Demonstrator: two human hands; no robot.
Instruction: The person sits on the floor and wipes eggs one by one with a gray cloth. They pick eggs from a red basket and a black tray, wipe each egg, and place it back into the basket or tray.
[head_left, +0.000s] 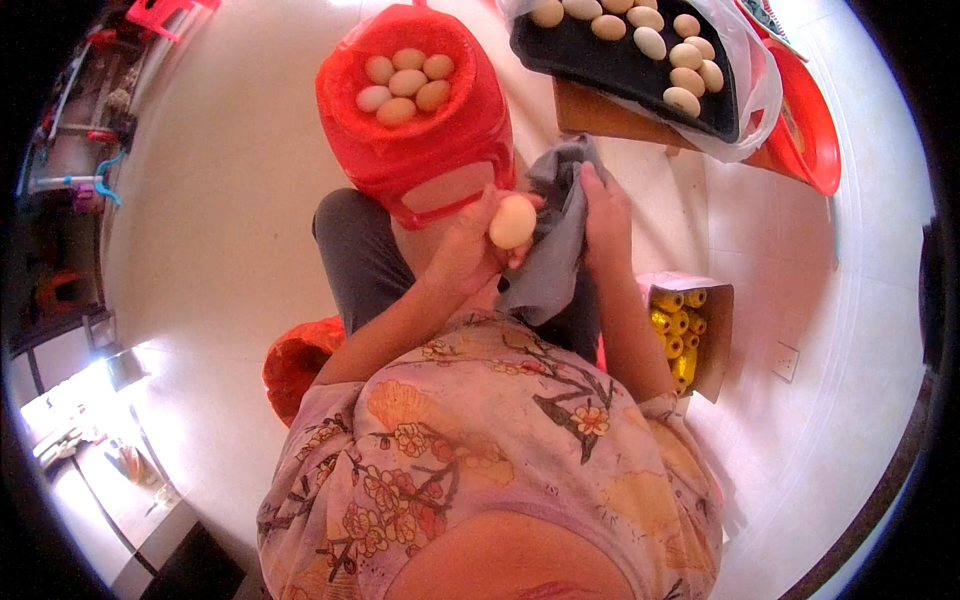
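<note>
My left hand (476, 240) holds a pale egg (513, 222) in front of my lap. A grey cloth (551, 255) hangs over my knees, gripped by my right hand (606, 214) near its upper edge. Beyond my left hand stands a red plastic stool (420, 180) with a red bag (341, 112) on it; several brown and cream eggs (407, 82) lie together in the bag's opening. More eggs (685, 79) are spread on a black tray (600, 64) at the upper right.
The black tray rests on a wooden surface (630, 124), with a white plastic bag (750, 135) around it. Beside it is a red basin (821, 135). A cardboard box (716, 337) of yellow spools is on my right, near the wall. A red bag (292, 367) lies at my left.
</note>
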